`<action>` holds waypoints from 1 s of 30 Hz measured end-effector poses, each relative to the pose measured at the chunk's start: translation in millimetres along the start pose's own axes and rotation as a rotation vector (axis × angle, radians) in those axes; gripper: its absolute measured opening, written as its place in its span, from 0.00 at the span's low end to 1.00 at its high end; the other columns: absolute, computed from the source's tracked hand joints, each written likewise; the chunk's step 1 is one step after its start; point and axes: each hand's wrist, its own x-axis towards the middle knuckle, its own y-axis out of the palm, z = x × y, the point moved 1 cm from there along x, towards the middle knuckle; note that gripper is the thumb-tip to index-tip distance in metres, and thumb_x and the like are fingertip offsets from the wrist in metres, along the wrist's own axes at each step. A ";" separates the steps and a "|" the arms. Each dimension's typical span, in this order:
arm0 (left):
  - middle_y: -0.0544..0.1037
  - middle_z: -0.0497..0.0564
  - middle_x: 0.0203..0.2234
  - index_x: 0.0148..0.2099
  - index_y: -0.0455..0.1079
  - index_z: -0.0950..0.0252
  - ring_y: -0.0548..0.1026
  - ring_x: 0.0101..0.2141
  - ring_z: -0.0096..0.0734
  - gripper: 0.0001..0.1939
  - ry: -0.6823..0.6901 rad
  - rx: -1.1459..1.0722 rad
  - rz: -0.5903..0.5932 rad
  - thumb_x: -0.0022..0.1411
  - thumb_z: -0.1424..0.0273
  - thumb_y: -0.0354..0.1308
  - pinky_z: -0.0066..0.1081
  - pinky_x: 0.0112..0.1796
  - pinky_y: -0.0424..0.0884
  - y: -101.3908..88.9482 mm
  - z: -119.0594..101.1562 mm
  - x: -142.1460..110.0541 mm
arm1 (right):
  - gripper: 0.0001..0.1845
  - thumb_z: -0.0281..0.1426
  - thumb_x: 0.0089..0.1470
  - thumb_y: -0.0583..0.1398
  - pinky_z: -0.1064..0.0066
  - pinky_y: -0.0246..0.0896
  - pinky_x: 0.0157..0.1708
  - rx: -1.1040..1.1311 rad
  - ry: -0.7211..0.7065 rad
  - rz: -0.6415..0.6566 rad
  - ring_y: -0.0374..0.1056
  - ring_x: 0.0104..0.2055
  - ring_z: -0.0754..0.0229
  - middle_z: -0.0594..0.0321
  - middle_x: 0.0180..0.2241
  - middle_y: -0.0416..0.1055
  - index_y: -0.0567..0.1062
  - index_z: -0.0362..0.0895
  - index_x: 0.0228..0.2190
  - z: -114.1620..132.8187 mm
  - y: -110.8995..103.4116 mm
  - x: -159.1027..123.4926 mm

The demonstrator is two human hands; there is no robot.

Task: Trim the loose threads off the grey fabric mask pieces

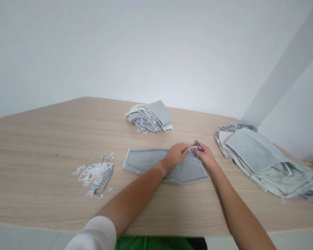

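Note:
A flat grey fabric piece with stitched edges lies on the table before me. My left hand is closed on its far edge, right of the middle, pinching the cloth up. Beside it, my right hand holds small thread snips with purple handles and dark blades; the blades point up and away to the left. A narrow raised strip of the fabric's edge runs between the two hands. Whether the right fingers also grip the cloth is hidden.
White and grey thread scraps lie in a heap on the left. A folded stack of grey fabric pieces sits at the back near the wall. A larger grey fabric pile spreads along the right of the wooden table.

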 end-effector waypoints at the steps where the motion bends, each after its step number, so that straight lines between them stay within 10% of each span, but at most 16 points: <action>1: 0.80 0.54 0.45 0.50 0.74 0.61 0.76 0.48 0.38 0.16 0.001 0.006 0.010 0.77 0.61 0.46 0.35 0.52 0.69 1.2 0.6 0.2 | 0.25 0.48 0.52 0.66 0.71 0.55 0.30 0.006 -0.014 -0.007 0.60 0.29 0.61 0.65 0.28 0.71 0.79 0.42 0.44 0.7 -0.4 -0.1; 9: 0.81 0.52 0.43 0.54 0.70 0.59 0.78 0.45 0.38 0.15 -0.065 0.008 0.034 0.76 0.58 0.48 0.34 0.48 0.71 0.6 -3.0 -4.9 | 0.22 0.51 0.52 0.65 0.71 0.50 0.28 -0.024 -0.017 0.004 0.56 0.27 0.62 0.67 0.22 0.65 0.74 0.44 0.26 -4.6 2.2 -0.7; 16: 0.80 0.54 0.52 0.59 0.72 0.60 0.76 0.52 0.38 0.19 0.051 0.004 0.006 0.78 0.62 0.44 0.36 0.55 0.70 -3.0 -8.5 -5.3 | 0.28 0.52 0.49 0.67 0.70 0.54 0.28 -0.009 -0.018 -0.007 0.60 0.28 0.60 0.63 0.27 0.71 0.80 0.42 0.42 7.7 -0.8 -1.4; 24: 0.81 0.51 0.39 0.52 0.70 0.59 0.78 0.41 0.36 0.13 -0.055 -0.070 0.013 0.75 0.59 0.51 0.31 0.43 0.71 -1.1 -4.7 -4.5 | 0.26 0.55 0.51 0.66 0.71 0.48 0.25 -0.006 -0.005 -0.013 0.54 0.25 0.63 0.67 0.21 0.62 0.73 0.45 0.26 1.2 2.4 -1.6; 30: 0.79 0.51 0.37 0.45 0.71 0.61 0.76 0.41 0.35 0.16 -0.025 -0.102 -0.013 0.77 0.61 0.45 0.31 0.44 0.68 -0.8 -3.2 -2.1 | 0.23 0.52 0.52 0.66 0.71 0.53 0.28 0.008 -0.038 -0.041 0.60 0.28 0.61 0.65 0.26 0.69 0.79 0.44 0.34 4.4 0.8 -0.9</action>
